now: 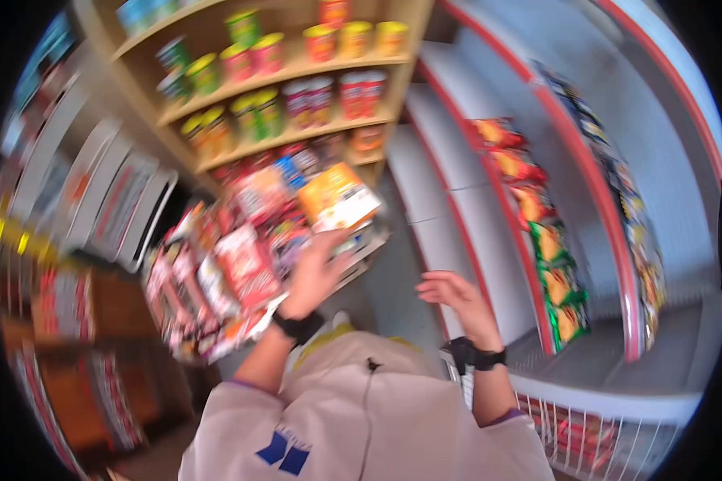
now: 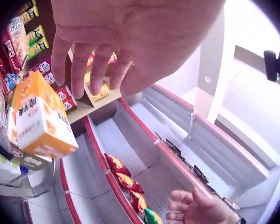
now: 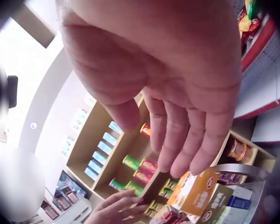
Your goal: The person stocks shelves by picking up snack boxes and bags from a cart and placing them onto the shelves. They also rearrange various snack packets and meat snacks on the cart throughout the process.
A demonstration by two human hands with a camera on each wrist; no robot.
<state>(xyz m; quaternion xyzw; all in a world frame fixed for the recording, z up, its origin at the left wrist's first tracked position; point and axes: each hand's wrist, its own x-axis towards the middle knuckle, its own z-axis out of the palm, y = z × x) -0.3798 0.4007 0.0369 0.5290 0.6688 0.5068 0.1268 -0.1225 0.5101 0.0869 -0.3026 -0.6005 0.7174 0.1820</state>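
Left grip [image 1: 317, 276] released, fingers spread and slightly bent, nothing held; it hovers just beside the orange and white box [image 1: 338, 196], and the left wrist view shows the fingers apart from it. Right grip [image 1: 461, 305] also released, fingers extended with a slight bend, over the floor between the packet display and the red-edged shelves [image 1: 465, 216], holding nothing. Black band [image 1: 299, 327] on the left wrist, another on the right. Box sits tilted at the far end of a heaped display of snack packets [image 1: 245, 260], mostly red and pink, with a dark green box [image 3: 214, 205] next to it and a blue and white box [image 3: 238, 203] beyond, near a curved metal bar [image 3: 240, 171]. Behind the display stands a wooden shelf [image 1: 285, 76] with rows of bright canisters [image 1: 321, 42], yellow, green, pink and red. On the right-hand side, chip bags [image 1: 529, 200] stand in a line, red ones then green; darker packets line the next tier out. Low right, a white wire basket [image 1: 610, 409] with red packets inside. Head view smeared by blur, so packet lettering cannot be read there
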